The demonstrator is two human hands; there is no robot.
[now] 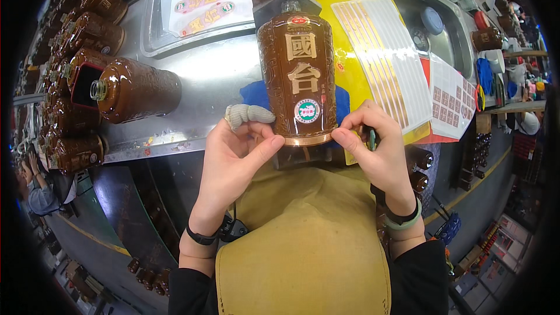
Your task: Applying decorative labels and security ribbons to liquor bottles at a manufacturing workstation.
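A brown glazed bottle with raised gold characters and a round green-and-white sticker lies in front of me, its neck pointing away. Around its base edge runs a gold strip. My left hand pinches the strip's left end against the bottle, and a knitted finger cover sits on one of its fingers. At the strip's other end, my right hand presses with thumb and forefinger. A small dark green object, its kind unclear, is tucked in the right hand's fingers. A blue cloth lies under the bottle.
Another brown bottle lies on the metal table at left, beside several stacked ones. Sticker sheets rest in a metal tray. Right, a sheet of gold strips covers yellow sheeting, next to a sink.
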